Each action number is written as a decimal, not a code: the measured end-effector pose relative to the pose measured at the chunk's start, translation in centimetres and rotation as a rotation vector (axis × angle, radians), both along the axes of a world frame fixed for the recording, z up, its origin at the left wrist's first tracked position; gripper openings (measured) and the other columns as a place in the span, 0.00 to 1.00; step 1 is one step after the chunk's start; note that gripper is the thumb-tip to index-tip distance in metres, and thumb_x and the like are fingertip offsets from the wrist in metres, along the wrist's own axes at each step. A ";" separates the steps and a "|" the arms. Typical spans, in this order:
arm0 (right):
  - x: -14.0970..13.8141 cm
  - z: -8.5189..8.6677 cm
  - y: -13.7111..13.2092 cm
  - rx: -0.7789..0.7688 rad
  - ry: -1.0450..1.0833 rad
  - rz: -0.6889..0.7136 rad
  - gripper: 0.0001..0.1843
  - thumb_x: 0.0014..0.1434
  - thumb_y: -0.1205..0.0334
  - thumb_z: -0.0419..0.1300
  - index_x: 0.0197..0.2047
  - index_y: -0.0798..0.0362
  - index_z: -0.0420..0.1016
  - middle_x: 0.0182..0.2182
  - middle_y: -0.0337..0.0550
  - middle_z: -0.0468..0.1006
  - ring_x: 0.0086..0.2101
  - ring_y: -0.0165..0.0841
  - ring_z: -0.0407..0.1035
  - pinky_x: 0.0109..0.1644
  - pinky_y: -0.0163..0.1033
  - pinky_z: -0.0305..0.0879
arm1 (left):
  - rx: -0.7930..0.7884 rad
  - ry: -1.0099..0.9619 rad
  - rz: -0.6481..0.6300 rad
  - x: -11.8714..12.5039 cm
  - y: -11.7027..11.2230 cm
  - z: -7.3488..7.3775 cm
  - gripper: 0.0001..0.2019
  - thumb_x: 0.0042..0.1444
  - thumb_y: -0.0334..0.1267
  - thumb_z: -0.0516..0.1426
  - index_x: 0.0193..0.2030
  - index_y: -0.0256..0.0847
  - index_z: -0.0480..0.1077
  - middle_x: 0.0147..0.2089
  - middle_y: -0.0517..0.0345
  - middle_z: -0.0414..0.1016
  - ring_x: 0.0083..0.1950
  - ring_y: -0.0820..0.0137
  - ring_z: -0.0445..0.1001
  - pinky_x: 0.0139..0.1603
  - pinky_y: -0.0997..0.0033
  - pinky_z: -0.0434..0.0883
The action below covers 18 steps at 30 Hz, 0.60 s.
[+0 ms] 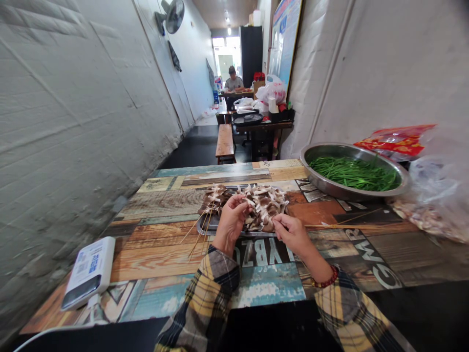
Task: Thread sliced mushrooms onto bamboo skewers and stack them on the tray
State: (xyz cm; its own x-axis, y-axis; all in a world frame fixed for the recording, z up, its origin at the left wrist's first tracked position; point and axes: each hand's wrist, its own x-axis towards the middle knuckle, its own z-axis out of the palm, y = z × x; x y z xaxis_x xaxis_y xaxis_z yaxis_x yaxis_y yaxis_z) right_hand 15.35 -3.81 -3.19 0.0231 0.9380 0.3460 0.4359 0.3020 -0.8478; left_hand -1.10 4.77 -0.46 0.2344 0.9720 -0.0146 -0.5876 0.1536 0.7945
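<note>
A metal tray point(201, 226) in the middle of the table holds a heap of grey-brown oyster mushrooms point(269, 198). At its left end, several thin bamboo skewers point(207, 227) stick out toward me from under mushroom pieces. My left hand point(231, 219) is over the tray, thumb and fingers pinched on a pale mushroom piece. Just right of it, my right hand point(295, 235) is closed in a pinch at the heap's near right edge. What its fingertips hold is too small to tell.
More skewers point(344, 225) lie right of the tray. Behind them stand a steel bowl point(401, 188) of green chives point(351, 173) and plastic bags point(436, 190). A white device point(90, 269) with a cable sits front left. Farther off, a person point(233, 80) sits at another table.
</note>
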 end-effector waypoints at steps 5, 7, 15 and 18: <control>-0.1 -0.1 -0.1 -0.011 -0.018 0.035 0.13 0.64 0.59 0.50 0.29 0.52 0.68 0.15 0.33 0.65 0.18 0.28 0.60 0.25 0.31 0.56 | -0.016 -0.050 0.039 -0.2 0.3 -0.1 0.16 0.37 0.31 0.67 0.31 0.38 0.65 0.26 0.62 0.73 0.29 0.76 0.73 0.33 0.76 0.68; -0.1 -0.1 -0.1 -0.010 -0.061 0.043 0.13 0.63 0.60 0.50 0.29 0.53 0.69 0.16 0.33 0.65 0.19 0.28 0.60 0.25 0.31 0.56 | -0.034 -0.052 0.045 -0.2 0.2 -0.2 0.16 0.37 0.32 0.68 0.30 0.38 0.65 0.26 0.63 0.72 0.29 0.75 0.73 0.34 0.75 0.69; -0.2 0.1 0.0 0.001 -0.104 0.010 0.13 0.63 0.61 0.50 0.28 0.52 0.68 0.16 0.33 0.65 0.19 0.28 0.61 0.26 0.31 0.56 | -0.043 -0.001 0.037 0.2 -0.3 0.1 0.15 0.37 0.33 0.69 0.31 0.36 0.69 0.27 0.63 0.73 0.29 0.75 0.74 0.35 0.73 0.71; -0.2 0.1 0.0 -0.004 -0.100 -0.004 0.13 0.63 0.60 0.50 0.28 0.52 0.68 0.15 0.33 0.66 0.19 0.28 0.62 0.26 0.31 0.57 | -0.058 0.033 0.029 0.4 -0.5 0.4 0.15 0.36 0.33 0.69 0.33 0.34 0.74 0.29 0.59 0.75 0.28 0.77 0.73 0.34 0.75 0.70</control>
State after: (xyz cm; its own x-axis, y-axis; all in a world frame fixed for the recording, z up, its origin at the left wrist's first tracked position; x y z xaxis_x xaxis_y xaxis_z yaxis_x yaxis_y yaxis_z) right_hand 15.11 -3.84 -3.07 -0.0079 0.9393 0.3431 0.5196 0.2970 -0.8011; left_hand -0.73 4.26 -0.09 0.2046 0.9757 -0.0787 -0.5664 0.1836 0.8034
